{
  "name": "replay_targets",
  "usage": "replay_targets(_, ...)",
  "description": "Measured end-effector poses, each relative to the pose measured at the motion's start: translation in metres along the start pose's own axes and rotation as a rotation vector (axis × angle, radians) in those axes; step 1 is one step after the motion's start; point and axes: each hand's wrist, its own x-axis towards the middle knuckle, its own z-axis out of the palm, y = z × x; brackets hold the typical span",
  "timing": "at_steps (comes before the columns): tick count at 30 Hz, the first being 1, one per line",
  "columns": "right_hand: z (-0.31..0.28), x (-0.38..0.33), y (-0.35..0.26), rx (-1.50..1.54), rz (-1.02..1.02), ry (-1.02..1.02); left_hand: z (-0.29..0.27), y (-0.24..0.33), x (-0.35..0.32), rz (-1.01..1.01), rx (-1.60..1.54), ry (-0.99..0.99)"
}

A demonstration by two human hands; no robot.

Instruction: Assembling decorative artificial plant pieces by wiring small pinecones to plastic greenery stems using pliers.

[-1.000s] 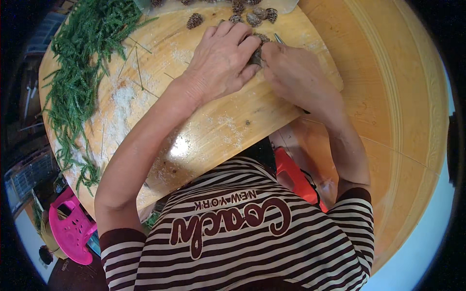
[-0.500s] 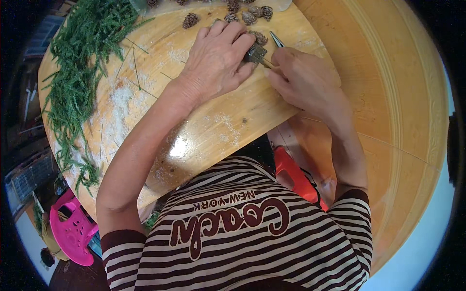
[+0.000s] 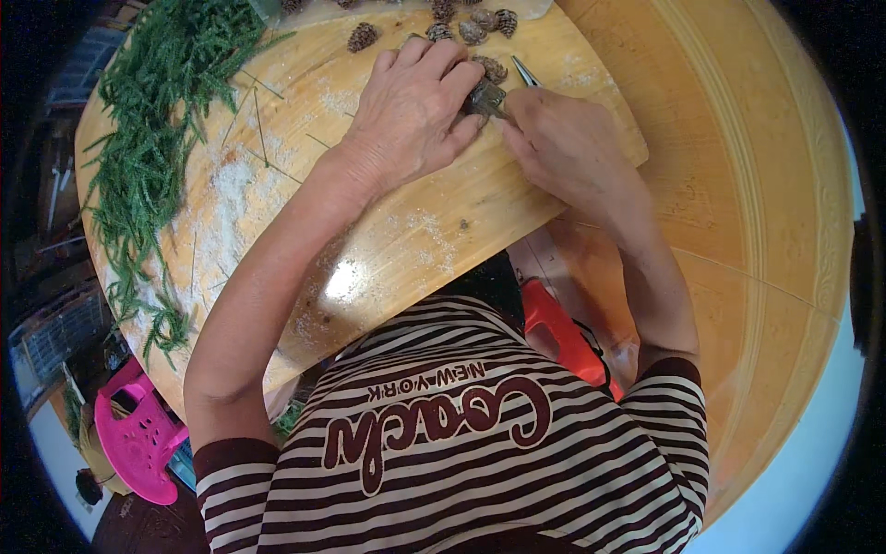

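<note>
My left hand [image 3: 411,111] is closed over a dark greenish object [image 3: 484,98] on the wooden tabletop. Only one end of that object shows past the fingers, so its kind is unclear. Close on its right, my right hand [image 3: 563,138] has its thumb and fingers pinched together at the object's end. A pointed silver tool tip [image 3: 525,74] pokes out beyond the right knuckles; the rest is covered, and I cannot tell whether the hand grips it. Just past the fingers lies a brown pine cone [image 3: 491,68].
Several more pine cones [image 3: 363,37] lie at the far edge beside a clear plastic sheet or bag [image 3: 388,11]. Green artificial pine sprigs [image 3: 138,157] cover the tabletop's left side. White flakes [image 3: 231,189] are scattered on the wooden tabletop [image 3: 517,198]. A pink plastic chair [image 3: 138,439] stands lower left.
My right hand has moved slightly left, closer to the dark greenish object. The thin strip that showed between them is now mostly hidden. My left hand stays in place.
</note>
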Motion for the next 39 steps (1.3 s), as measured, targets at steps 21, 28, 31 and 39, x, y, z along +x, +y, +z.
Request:
replay_targets(21, -0.007, -0.031, 0.007, 0.256, -0.026, 0.018, 0.001, 0.003, -0.002, 0.019, 0.052, 0.044)
replay_targets(28, -0.009, -0.031, 0.012, 0.354, 0.012, -0.032, 0.003, 0.015, 0.001, 0.116, -0.045, 0.084)
replay_targets(31, -0.012, -0.029, 0.013, 0.398, 0.018, -0.056, 0.009, 0.019, 0.003, 0.217, -0.09, 0.122)
replay_targets(39, -0.032, -0.051, 0.029, 0.597, 0.113, -0.187, 0.02, 0.014, 0.007, 0.196, -0.072, 0.124)
